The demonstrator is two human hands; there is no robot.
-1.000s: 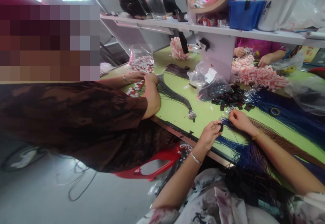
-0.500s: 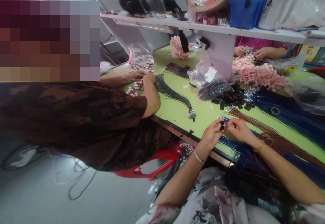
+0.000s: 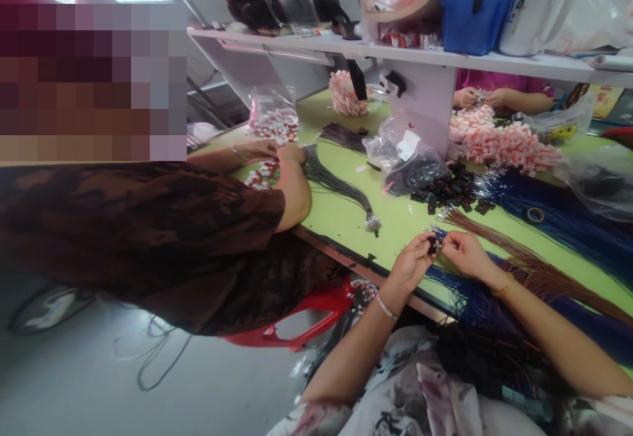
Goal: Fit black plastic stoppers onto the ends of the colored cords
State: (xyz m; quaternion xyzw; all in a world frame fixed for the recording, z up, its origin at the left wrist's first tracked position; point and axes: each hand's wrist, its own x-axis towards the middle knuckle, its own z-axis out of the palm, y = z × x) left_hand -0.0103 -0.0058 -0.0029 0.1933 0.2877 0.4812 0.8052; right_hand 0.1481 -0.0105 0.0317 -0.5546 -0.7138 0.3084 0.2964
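Black piece pinched at the table edge, beside a cup marked "13"

The left hand (image 3: 413,262) is clamped on a small black piece (image 3: 432,245); the right hand (image 3: 463,252) is bent just beside it, and whether its fingers grip a wire cannot be told. On the shelf (image 3: 316,44) beyond both hands, a white cup (image 3: 517,24) reads "13" above a "4". Left of it, a blue bin (image 3: 467,26) holds a plastic bag with reddish bits. Ahead of the hands, a clear bag (image 3: 378,142) contains dark pieces; its white label (image 3: 408,146) is unreadable. Far left of them, another bag (image 3: 274,119) holds red-and-white pieces. Brown wires (image 3: 539,271) run partly behind the right forearm. Lettering on a yellow panel (image 3: 607,105), far right, is blurred.
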